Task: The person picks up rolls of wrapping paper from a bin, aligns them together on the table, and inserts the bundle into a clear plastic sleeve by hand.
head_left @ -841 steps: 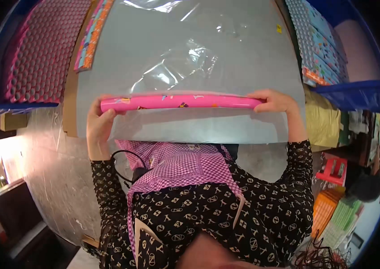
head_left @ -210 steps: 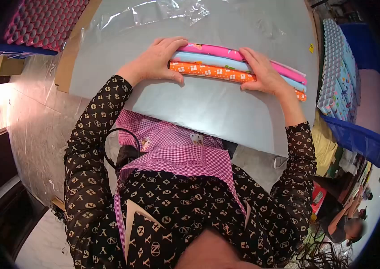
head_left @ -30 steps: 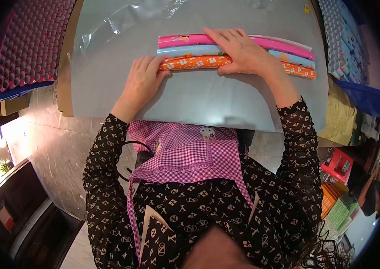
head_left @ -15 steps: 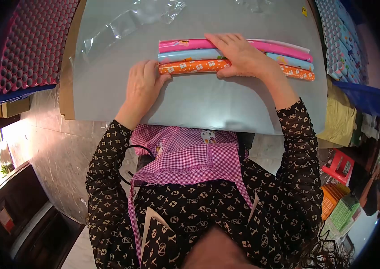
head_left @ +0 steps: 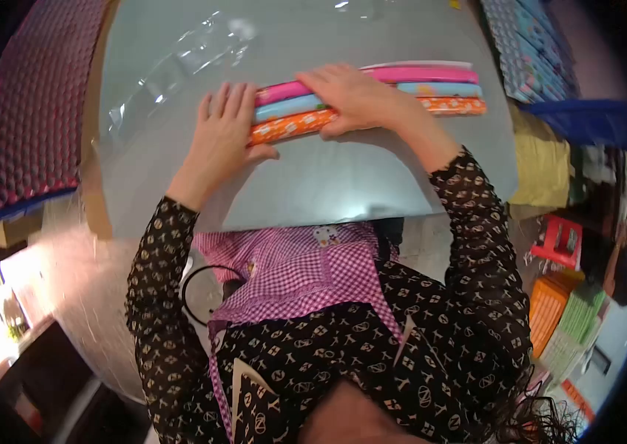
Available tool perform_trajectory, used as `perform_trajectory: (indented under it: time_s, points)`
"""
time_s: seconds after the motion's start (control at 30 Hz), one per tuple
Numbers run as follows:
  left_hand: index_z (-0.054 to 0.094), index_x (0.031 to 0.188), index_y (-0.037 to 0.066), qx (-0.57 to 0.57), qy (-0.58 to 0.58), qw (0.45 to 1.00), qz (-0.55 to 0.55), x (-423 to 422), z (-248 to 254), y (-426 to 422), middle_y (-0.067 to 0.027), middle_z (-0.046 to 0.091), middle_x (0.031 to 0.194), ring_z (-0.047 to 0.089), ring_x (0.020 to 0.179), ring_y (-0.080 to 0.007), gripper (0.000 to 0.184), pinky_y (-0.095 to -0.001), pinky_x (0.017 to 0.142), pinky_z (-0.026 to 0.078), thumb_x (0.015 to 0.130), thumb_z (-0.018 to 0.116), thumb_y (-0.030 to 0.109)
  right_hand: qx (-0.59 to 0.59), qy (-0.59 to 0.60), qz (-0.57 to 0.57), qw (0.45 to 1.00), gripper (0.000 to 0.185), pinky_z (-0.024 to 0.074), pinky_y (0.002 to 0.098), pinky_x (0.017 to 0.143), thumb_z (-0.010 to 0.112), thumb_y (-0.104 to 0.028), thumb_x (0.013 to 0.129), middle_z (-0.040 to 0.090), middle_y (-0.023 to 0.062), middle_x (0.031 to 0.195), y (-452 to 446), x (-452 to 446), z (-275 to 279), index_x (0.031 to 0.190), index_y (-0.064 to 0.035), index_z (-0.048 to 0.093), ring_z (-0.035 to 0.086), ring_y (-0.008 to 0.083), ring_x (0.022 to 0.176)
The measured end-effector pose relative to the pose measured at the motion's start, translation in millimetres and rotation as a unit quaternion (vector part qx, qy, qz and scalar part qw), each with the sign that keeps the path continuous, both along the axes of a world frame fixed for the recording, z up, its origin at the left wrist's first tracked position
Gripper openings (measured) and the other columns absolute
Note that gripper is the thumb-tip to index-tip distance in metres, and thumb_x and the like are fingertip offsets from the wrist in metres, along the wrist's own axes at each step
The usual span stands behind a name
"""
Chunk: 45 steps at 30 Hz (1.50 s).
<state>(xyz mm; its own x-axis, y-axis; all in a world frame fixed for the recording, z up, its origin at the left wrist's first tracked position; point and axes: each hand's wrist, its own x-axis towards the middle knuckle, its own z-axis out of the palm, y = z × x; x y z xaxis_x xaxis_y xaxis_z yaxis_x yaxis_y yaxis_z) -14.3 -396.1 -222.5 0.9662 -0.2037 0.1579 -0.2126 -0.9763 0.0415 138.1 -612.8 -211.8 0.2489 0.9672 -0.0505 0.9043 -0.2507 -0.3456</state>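
Three long rolls lie side by side on the grey table cover: a pink roll at the back, a light blue roll in the middle and an orange patterned roll nearest me. My left hand rests at their left ends, palm against the ends, fingers apart and thumb below the orange roll. My right hand lies across the tops of all three near their middle, its fingers over the pink roll and its thumb at the orange one.
Clear plastic film lies on the grey cover. At the left a bin holds many pink tubes; at the right are blue tubes above a blue bin. A red stool stands at lower right.
An orange roll and a light blue roll now lie beside the pink one. Since half a second ago, my left hand has spread its fingers upward along the roll ends, and the view has shifted.
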Motion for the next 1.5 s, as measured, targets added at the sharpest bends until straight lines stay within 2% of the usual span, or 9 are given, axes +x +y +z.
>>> perform_trajectory:
  time_s: [0.3, 0.47, 0.73, 1.1, 1.17, 1.2, 1.37, 1.43, 1.5]
  points:
    - [0.038, 0.142, -0.002, 0.002, -0.001, 1.0, -0.016, 4.4, -9.9, 1.8, -0.0145, 0.049, 0.137, 0.045, 0.128, -0.0312, 0.109, -0.0513, 0.11, 0.03, 0.061, 0.075, 0.06, -0.068, -0.009, -0.025, 0.997, 0.107, 0.0388, 0.0441, 0.103, 0.086, -0.039, 0.057, 0.051, 0.0206, 0.135, -9.0, -5.1, 19.3, 0.142, 0.0035, 0.037, 0.05, 0.033, 0.124]
    - [0.038, 0.142, -0.001, 0.018, -0.002, 1.0, -0.011, 3.4, -11.7, 2.5, -0.0146, 0.049, 0.138, 0.046, 0.128, -0.0297, 0.109, -0.0515, 0.11, 0.03, 0.061, 0.077, 0.058, 0.013, -0.069, -0.018, 0.997, 0.113, 0.0372, 0.0449, 0.103, 0.088, -0.042, 0.052, 0.047, 0.0212, 0.138, 6.9, -18.6, 13.7, 0.143, 0.0024, 0.037, 0.049, 0.034, 0.127]
    - [0.039, 0.143, 0.001, 0.018, 0.021, 1.0, 0.015, 4.0, -10.1, -1.4, -0.0131, 0.05, 0.139, 0.047, 0.128, -0.0283, 0.109, -0.0505, 0.11, 0.03, 0.059, 0.077, 0.06, 0.019, -0.001, 0.011, 1.0, 0.1, 0.0403, 0.0441, 0.1, 0.086, -0.04, 0.058, 0.057, 0.0168, 0.12, 25.9, -22.0, 1.6, 0.139, 0.0001, 0.041, 0.054, 0.0341, 0.114]
    - [0.043, 0.139, -0.001, -0.072, 0.035, 0.997, -0.022, 12.6, 3.7, 11.2, -0.0175, 0.05, 0.136, 0.049, 0.124, -0.0346, 0.101, -0.0484, 0.106, 0.035, 0.066, 0.073, 0.062, 0.048, -0.051, 0.007, 0.997, 0.083, 0.0405, 0.0447, 0.099, 0.077, -0.038, 0.074, 0.052, 0.0179, 0.122, 20.7, -28.8, -11.4, 0.138, 0.0021, 0.041, 0.051, 0.0342, 0.118]
    - [0.047, 0.138, 0.001, -0.235, 0.091, 0.967, 0.026, 26.1, 0.1, 30.7, -0.0181, 0.049, 0.139, 0.047, 0.126, -0.0355, 0.084, -0.0467, 0.106, 0.035, 0.074, 0.075, 0.049, 0.049, -0.079, 0.004, 0.996, 0.081, 0.0401, 0.0454, 0.1, 0.076, -0.035, 0.075, 0.051, 0.0182, 0.124, 21.3, -29.3, -12.4, 0.138, 0.0024, 0.041, 0.05, 0.0345, 0.119]
    - [0.051, 0.135, 0.003, -0.246, 0.052, 0.967, 0.034, 34.1, 6.2, 33.8, -0.0187, 0.049, 0.14, 0.048, 0.124, -0.0369, 0.068, -0.0464, 0.106, 0.036, 0.081, 0.073, 0.036, 0.039, -0.061, 0.004, 0.997, 0.078, 0.0394, 0.0454, 0.101, 0.075, -0.033, 0.077, 0.051, 0.0192, 0.126, 19.1, -29.4, -6.0, 0.138, 0.0025, 0.042, 0.049, 0.0352, 0.121]
    - [0.051, 0.133, -0.001, -0.115, -0.091, 0.983, 0.107, 76.5, -6.7, 61.7, -0.023, 0.052, 0.135, 0.049, 0.122, -0.0408, 0.062, -0.0469, 0.104, 0.038, 0.087, 0.069, 0.036, 0.042, -0.04, -0.01, 0.998, 0.074, 0.0363, 0.0448, 0.104, 0.073, -0.03, 0.08, 0.05, 0.02, 0.128, 18.1, -34.5, 3.4, 0.138, 0.0024, 0.041, 0.047, 0.0361, 0.123]
    - [0.051, 0.13, -0.005, -0.189, -0.022, 0.941, 0.279, 99.1, -13.1, 78.3, -0.0273, 0.054, 0.129, 0.049, 0.12, -0.0417, 0.064, -0.0465, 0.103, 0.038, 0.088, 0.067, 0.04, 0.043, -0.018, -0.022, 0.999, 0.075, 0.0357, 0.0447, 0.104, 0.072, -0.029, 0.08, 0.05, 0.0195, 0.127, 16.8, -35.7, 9.5, 0.139, 0.0024, 0.039, 0.046, 0.0355, 0.123]
    - [0.053, 0.113, -0.011, -0.179, -0.103, 0.932, 0.297, 109.5, -36.0, 88.6, -0.0288, 0.057, 0.113, 0.052, 0.11, -0.0423, 0.057, -0.0479, 0.096, 0.043, 0.086, 0.07, 0.037, 0.055, -0.022, -0.021, 0.998, 0.075, 0.0359, 0.0444, 0.104, 0.072, -0.028, 0.08, 0.05, 0.0193, 0.126, 16.2, -35.5, 9.6, 0.139, 0.0025, 0.039, 0.046, 0.0352, 0.122]
